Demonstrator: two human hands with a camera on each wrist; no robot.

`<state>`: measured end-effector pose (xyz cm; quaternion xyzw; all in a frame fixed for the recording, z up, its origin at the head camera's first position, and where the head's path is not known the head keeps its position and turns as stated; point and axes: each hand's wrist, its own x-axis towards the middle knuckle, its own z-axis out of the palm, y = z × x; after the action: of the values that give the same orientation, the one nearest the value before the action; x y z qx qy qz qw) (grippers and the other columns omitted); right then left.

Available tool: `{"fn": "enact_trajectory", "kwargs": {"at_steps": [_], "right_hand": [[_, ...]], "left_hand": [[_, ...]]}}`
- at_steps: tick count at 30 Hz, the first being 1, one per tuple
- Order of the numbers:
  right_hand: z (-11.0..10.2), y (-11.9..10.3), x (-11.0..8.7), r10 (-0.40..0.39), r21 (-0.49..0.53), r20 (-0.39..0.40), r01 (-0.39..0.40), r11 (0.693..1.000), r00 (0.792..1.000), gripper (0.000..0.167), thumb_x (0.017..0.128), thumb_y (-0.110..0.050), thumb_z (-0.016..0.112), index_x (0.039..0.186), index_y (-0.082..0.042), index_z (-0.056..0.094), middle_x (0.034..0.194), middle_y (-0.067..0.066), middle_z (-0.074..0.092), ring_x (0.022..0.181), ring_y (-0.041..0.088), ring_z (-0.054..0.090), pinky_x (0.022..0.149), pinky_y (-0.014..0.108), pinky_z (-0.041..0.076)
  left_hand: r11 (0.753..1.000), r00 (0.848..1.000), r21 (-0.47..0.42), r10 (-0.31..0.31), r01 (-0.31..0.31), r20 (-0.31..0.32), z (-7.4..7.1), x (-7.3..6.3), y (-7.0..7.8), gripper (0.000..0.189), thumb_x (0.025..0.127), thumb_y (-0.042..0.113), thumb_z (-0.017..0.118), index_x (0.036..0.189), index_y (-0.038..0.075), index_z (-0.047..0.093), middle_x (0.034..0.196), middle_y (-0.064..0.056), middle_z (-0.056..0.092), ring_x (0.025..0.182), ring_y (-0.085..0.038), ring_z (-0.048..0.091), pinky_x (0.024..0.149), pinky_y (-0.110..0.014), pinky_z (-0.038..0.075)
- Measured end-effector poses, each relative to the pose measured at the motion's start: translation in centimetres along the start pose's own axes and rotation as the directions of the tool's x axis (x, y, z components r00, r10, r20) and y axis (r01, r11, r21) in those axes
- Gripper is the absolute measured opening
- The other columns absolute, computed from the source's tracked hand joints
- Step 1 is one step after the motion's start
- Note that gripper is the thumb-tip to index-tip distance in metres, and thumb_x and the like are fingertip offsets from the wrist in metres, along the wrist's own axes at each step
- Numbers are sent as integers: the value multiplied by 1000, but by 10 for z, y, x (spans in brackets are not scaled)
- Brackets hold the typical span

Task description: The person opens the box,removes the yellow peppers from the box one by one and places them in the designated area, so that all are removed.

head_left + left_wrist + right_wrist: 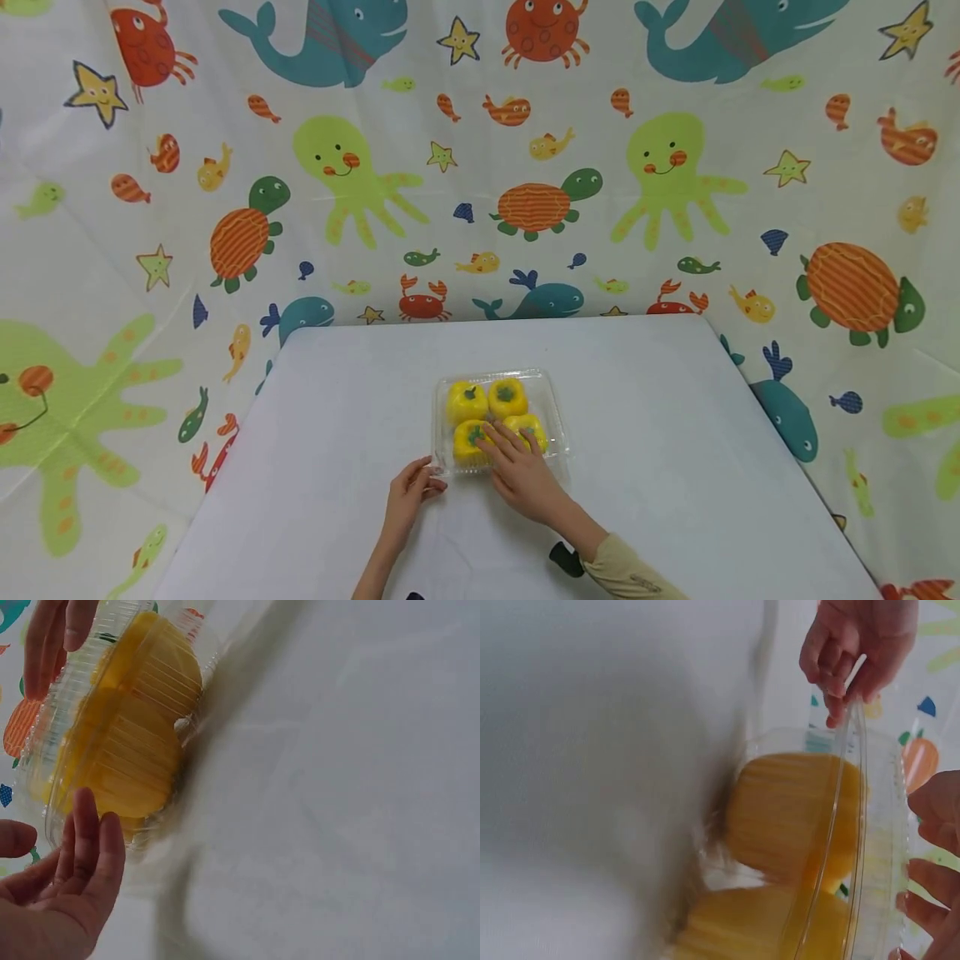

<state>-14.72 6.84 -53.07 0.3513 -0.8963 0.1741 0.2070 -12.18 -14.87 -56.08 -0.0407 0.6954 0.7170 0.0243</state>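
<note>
Displayed four yellow fruits (468,402) (green-topped, two by two) inside a clear plastic container (540,390) near the middle of the white desk (637,467). Pinched the container's near left corner between thumb and fingers of the left hand (409,497). Rested the right hand (525,480) on the container's upper face, with fingers straight and slightly spread. Included, beyond the desk, a cloth (465,237) printed with sea animals.

Wht. table (660,467) is backed by wht. cloth (457,237), printed w/ teal whales (322,67), org. turtles (534,207), grn. octopuses (663,171) & red crabs (543,29).
</note>
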Motion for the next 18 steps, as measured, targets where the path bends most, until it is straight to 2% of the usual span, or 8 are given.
{"fn": "enact_trajectory", "kwargs": {"at_steps": [4, 7, 13, 18], "right_hand": [[1, -6, 5, -8, -27, 5, 8, 1000, 1000, 47, 80, -19, 62, 125, -17, 49, 134, 6, 47, 124, 24, 42, 96, 49, 34], [2, -9, 9, -24, -53, -5, 24, 998, 1000, 46, 79, -21, 63, 123, -19, 51, 130, 4, 49, 122, 22, 44, 95, 45, 36], [11, -15, 16, -61, -74, -13, 60, 995, 998, 45, 77, -22, 66, 120, -21, 53, 127, 1, 50, 119, 19, 44, 95, 41, 37], [17, -21, 17, -94, -59, -6, 94, 994, 996, 44, 76, -20, 66, 118, -20, 53, 127, 1, 49, 117, 21, 44, 94, 42, 37]], "left_hand": [[981, 990, -133, -141, 140, 0, 0, 3, 1, 35, 94, 13, 42, 118, -13, 43, 91, -7, 63, 72, -8, 63, 70, -28, 54], [968, 981, -158, -196, 194, 5, 0, 4, 6, 31, 94, 12, 42, 114, -11, 46, 87, -1, 63, 73, -10, 63, 70, -29, 54], [963, 976, -161, -219, 218, 13, -1, 3, 4, 25, 94, 16, 44, 106, -5, 51, 85, 1, 64, 74, -9, 63, 70, -27, 54], [952, 975, -214, -220, 221, 29, -1, 3, 0, 19, 93, 17, 45, 100, 2, 54, 83, 4, 63, 73, -7, 63, 69, -26, 53]]}}
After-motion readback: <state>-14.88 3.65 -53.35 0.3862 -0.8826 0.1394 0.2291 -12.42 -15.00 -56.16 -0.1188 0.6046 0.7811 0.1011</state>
